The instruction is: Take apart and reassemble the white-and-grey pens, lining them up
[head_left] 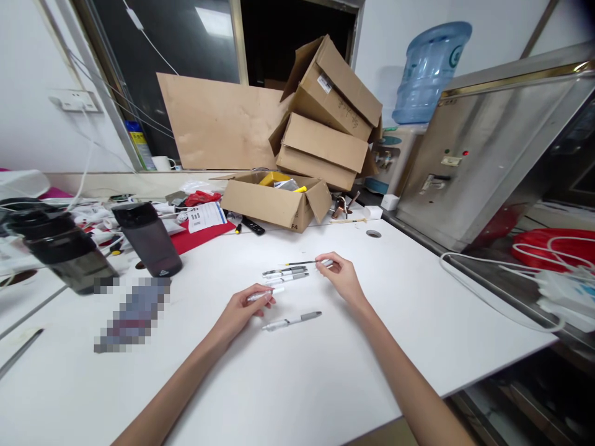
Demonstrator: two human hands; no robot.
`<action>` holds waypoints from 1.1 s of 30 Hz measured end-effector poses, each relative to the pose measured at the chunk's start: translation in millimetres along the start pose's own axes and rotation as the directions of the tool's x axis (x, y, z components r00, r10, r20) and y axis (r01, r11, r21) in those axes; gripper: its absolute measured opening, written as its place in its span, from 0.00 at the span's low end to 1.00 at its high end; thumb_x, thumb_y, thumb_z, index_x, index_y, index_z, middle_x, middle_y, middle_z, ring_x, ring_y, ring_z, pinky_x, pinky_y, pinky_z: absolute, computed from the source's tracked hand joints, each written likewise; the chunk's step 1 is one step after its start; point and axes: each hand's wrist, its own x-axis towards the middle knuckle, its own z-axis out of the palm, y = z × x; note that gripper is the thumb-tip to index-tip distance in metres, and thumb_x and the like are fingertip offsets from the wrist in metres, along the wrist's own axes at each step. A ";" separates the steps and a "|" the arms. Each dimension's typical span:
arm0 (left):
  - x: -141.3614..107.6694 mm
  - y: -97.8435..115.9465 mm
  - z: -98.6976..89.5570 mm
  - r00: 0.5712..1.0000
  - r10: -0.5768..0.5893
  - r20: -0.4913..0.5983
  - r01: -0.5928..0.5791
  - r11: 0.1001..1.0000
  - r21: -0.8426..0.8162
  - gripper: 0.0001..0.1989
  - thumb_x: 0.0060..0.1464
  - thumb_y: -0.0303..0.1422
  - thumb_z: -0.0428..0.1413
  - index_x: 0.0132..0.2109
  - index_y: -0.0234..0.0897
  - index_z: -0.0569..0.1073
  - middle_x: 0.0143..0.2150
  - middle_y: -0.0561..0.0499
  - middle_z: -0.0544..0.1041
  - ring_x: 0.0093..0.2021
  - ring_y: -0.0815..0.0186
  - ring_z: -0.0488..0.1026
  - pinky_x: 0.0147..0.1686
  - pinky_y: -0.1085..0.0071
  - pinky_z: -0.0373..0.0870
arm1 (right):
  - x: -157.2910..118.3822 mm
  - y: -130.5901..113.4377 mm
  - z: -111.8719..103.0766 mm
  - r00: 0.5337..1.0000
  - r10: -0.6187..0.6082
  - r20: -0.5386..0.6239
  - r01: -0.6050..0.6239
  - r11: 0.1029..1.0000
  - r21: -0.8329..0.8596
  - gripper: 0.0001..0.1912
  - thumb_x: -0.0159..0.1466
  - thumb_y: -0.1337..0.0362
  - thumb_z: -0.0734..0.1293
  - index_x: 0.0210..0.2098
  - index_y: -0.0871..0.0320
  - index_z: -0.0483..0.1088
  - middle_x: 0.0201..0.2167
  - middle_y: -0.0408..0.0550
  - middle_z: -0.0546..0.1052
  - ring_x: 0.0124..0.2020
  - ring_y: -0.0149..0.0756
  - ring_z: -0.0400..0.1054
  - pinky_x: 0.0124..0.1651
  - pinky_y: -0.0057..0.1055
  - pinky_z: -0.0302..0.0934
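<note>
My left hand is closed around a white pen barrel that points to the right. In my right hand is a grey and white pen part, pinched between the fingers. A thin dark refill with a yellowish tip extends left from the right fingertips. Between the hands, white and grey pens lie side by side on the white table. Nearer to me, one more pen rests by itself, its grey end to the right.
Two dark bottles stand at the left, beside a pixelated flat object. Behind are an open cardboard box, a black remote and a red sheet. A metal cabinet and white cables are at the right.
</note>
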 end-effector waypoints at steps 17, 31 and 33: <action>2.0 -3.3 -1.4 1.000 -0.001 -0.005 0.001 1.000 -0.003 0.19 0.58 0.49 0.60 0.46 0.39 0.80 0.39 0.46 0.80 0.41 0.60 0.75 0.40 0.68 0.71 | -1.4 -4.5 1.2 1.000 0.011 -0.002 -0.011 1.000 -0.003 0.11 0.59 0.56 0.71 0.36 0.57 0.78 0.39 0.48 0.79 0.29 0.32 0.67 0.36 0.30 0.62; 2.2 -4.4 -4.2 1.000 -0.009 -0.015 0.009 1.000 -0.008 0.20 0.57 0.50 0.61 0.46 0.39 0.80 0.40 0.46 0.81 0.42 0.59 0.76 0.41 0.68 0.73 | -0.3 -4.3 1.0 1.000 -0.004 0.001 0.004 1.000 -0.004 0.11 0.60 0.56 0.71 0.36 0.56 0.78 0.39 0.48 0.79 0.30 0.34 0.68 0.36 0.30 0.63; 2.2 -4.6 -4.0 1.000 -0.014 -0.014 0.014 1.000 0.001 0.20 0.57 0.50 0.60 0.46 0.39 0.80 0.40 0.45 0.81 0.42 0.59 0.76 0.41 0.67 0.73 | -0.6 -4.8 1.0 1.000 -0.004 0.001 0.004 1.000 0.002 0.10 0.60 0.56 0.71 0.36 0.56 0.78 0.39 0.48 0.79 0.31 0.33 0.68 0.36 0.30 0.63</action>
